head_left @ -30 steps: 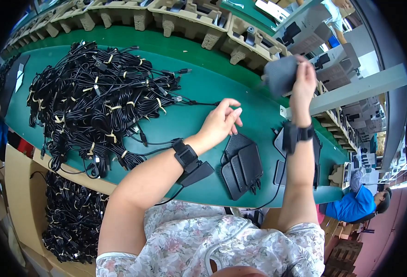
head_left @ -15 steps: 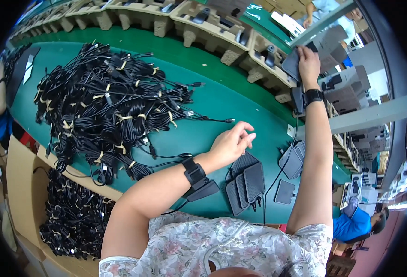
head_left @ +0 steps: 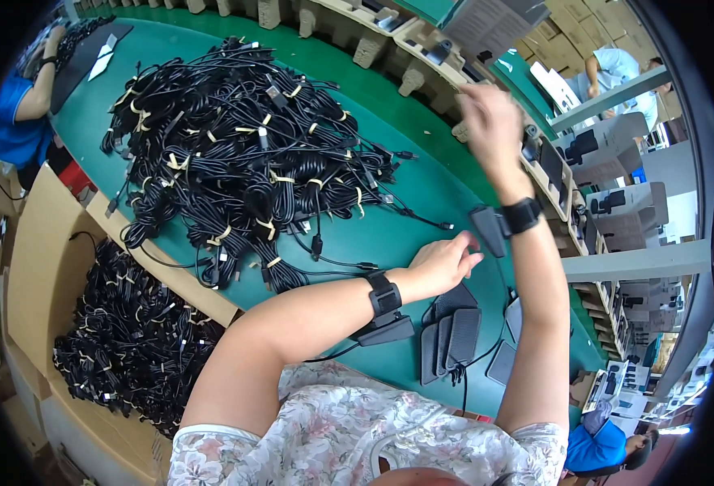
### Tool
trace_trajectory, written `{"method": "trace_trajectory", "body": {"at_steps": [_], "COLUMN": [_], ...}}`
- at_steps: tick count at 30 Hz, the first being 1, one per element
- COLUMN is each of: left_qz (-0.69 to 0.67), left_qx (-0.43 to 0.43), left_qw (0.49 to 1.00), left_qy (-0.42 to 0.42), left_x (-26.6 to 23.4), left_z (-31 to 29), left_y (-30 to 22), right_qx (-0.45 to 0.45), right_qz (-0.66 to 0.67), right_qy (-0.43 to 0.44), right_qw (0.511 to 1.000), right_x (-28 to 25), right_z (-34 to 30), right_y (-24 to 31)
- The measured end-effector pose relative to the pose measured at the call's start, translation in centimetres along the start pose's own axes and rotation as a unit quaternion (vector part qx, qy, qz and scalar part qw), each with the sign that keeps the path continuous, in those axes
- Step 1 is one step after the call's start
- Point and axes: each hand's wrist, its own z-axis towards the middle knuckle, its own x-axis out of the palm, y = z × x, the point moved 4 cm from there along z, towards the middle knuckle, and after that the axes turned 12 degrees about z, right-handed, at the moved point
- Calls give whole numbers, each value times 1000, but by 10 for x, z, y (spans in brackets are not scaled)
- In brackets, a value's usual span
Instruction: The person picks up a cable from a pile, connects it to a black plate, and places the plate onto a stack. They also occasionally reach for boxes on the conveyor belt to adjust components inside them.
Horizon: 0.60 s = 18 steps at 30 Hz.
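My left hand (head_left: 444,266) hovers over the green table (head_left: 373,235), loosely curled with nothing in it. Just below it lies a stack of dark flat mesh pads (head_left: 457,336) with short cables. My right hand (head_left: 493,130) is raised beside the row of moulded trays, slightly blurred, its fingers bent and no object visible in them. Close to it, a dark flat pad (head_left: 551,166) rests in a pulp tray (head_left: 566,198). A large heap of black cables (head_left: 243,154), bundled with pale ties, spreads left of my hands. Another pad (head_left: 501,363) lies by my right forearm, which partly hides more pads.
An open cardboard box (head_left: 45,259) full of bundled black cables (head_left: 130,348) stands at the lower left. Pulp trays (head_left: 373,49) line the table's far side. A grey metal bar (head_left: 640,262) crosses at right. People in blue work at far left and lower right.
My right hand has let go of the dark pad and drawn back to the left; the pad lies in the tray. My left hand stays low over the table. The whole view has shifted.
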Motion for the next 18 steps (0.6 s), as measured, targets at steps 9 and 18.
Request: {"method": "trace_trajectory", "body": {"at_steps": [9,18], "left_qz": [141,87], "left_qx": [21,69], "left_qw": [987,993], "left_qy": [68,40], "left_x": [2,-1], "left_z": [7,1], "left_y": [-3,-2], "right_qx": [119,39], "right_qz": [177,4], "right_qy": [225,89], "right_qw": [951,995], "right_x": [131,3], "right_z": [14,-6], "right_y": [73,77]}}
